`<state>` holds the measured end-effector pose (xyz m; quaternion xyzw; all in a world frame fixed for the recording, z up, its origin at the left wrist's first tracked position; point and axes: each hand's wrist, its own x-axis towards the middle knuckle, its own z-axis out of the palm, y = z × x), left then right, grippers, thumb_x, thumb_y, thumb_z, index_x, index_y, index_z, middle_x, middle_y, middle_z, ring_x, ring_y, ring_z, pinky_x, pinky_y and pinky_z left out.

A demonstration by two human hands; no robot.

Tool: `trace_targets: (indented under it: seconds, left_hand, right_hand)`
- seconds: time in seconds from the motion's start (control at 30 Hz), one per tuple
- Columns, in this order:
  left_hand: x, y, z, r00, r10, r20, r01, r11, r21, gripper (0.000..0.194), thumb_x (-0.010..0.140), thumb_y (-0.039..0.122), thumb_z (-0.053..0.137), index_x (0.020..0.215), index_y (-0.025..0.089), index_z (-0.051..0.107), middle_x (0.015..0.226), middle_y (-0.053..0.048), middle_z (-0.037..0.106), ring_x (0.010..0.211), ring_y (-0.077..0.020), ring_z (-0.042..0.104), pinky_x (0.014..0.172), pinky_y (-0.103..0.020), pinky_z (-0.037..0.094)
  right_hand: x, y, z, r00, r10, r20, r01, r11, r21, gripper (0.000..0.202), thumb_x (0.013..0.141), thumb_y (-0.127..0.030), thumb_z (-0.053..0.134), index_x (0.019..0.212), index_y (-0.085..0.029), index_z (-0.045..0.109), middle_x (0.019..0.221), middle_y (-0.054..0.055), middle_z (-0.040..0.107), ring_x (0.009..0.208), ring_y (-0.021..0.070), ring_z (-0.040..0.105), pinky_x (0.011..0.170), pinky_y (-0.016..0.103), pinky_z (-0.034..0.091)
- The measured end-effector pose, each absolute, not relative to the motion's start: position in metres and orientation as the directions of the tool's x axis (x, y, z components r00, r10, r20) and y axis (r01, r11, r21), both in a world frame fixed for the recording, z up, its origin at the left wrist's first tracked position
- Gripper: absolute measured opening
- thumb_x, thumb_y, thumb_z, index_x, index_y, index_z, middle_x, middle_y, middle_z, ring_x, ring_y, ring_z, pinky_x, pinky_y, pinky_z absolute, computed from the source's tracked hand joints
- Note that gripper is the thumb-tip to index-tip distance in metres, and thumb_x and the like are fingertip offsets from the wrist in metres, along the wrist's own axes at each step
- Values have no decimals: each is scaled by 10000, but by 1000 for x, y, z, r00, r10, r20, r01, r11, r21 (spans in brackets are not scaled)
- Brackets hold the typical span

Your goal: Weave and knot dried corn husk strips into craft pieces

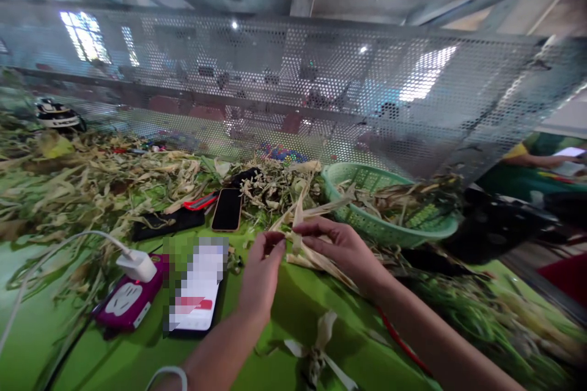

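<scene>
In the head view my right hand (343, 247) pinches a pale, dry corn husk strip (300, 211) that sticks up between its fingers; more husk trails under the palm. Just to its left, my left hand (261, 272) has thumb and forefinger pressed together close to the same strip. What is between those fingertips is too small to make out. Nearer to me on the green table (257, 354) lies a separate knotted piece of husk (318, 348) with several loose ends. Beyond my right hand stands a green plastic basket (389, 232) with dry husks inside.
A lit phone (202, 287) lies beside my left forearm, by a purple power strip (131, 299) with a white charger (136, 264). Behind are a dark phone (227, 209), a red cutter (202, 201) and heaped husks (137, 177). A perforated metal screen (275, 73) borders the table. Another person's arm (532, 160) shows at right.
</scene>
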<state>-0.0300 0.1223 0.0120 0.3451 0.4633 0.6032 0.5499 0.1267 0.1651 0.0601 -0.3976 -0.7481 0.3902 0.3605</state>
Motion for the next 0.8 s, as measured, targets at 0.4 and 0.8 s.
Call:
trace_targets:
  seconds: [0.4,0.8]
  left_hand:
    - [-27,121,10,37,998,-45,-459,57,887,210,721,314,720,792,143,621,689,11,552,656,-100,472,637,-222,360]
    - [-25,115,8,196,979,-45,-367,116,923,268,818,428,613,853,164,585,764,-12,556,717,-128,496,679,-255,377]
  right_hand:
    - [121,154,41,-279,942,188,-18,191,-982,197,783,-325,696,927,-202,643,884,23,650,808,165,594,753,286,473]
    - [117,152,39,-282,950,133,28,147,-989,179,748,-333,702,735,-170,629,686,-2,608,639,150,542,653,285,435]
